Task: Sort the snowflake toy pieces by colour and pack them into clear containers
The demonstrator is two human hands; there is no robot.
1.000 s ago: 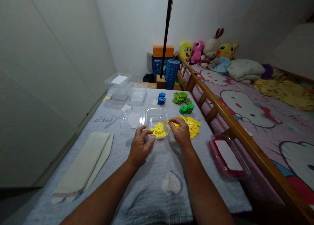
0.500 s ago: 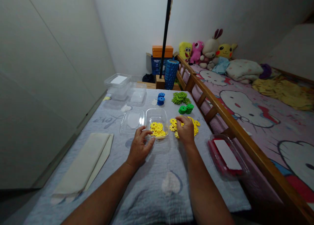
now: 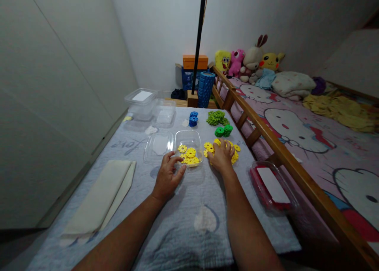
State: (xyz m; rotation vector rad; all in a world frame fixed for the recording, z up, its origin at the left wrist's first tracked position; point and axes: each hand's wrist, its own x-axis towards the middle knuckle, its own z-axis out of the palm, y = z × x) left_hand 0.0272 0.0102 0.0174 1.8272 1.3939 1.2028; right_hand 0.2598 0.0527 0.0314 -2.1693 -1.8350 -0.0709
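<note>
A clear plastic tub [image 3: 188, 137] with yellow flower-shaped discs [image 3: 188, 155] in it sits mid-table. My left hand [image 3: 167, 177] curls round the tub's near left corner and grips it. A loose pile of the same yellow discs [image 3: 236, 148] lies just right of the tub. My right hand [image 3: 221, 157] rests palm down on that pile with fingers spread over the discs. Whether any disc is pinched under it is hidden.
The tub's lid [image 3: 159, 146] lies to its left. Blue discs [image 3: 193, 118] and green discs [image 3: 219, 117] sit farther back, beyond them clear boxes [image 3: 141, 100]. A red-filled lidded tub [image 3: 271, 186] is at the right, a folded cloth [image 3: 102, 196] at the left. A wooden bed rail [image 3: 266, 141] borders the table.
My right hand moved from over the tub's right edge rightward and down onto the loose yellow pile. More yellow discs lie in the tub. My left hand stayed on the tub.
</note>
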